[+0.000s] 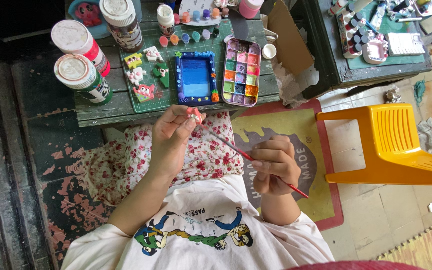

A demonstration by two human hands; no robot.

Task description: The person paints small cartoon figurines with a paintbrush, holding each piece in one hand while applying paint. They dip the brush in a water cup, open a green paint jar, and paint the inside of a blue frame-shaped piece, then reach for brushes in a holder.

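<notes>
From the head camera, looking down, the left hand (172, 131) is up in front of the low wooden table (116, 111), and its fingers are pinched tight around a tiny pink and white clay piece (194, 115). The right hand (274, 164) is lower down, over the lap, and its fingers are curled around a thin red paintbrush (248, 157). The tip of the brush points up at the little piece and comes very close to it; I cannot tell if it touches. On the table sits a green cutting mat (176, 97). A blue picture frame (196, 78) lies on the mat, with small painted clay shapes (145, 75) just to its left. A paint box (241, 73) with many colours is right beside the frame on the other side. Big paint bottles (82, 77) stand at the left end of the table. A yellow plastic chair (401, 145) is off to the right on the floor.
</notes>
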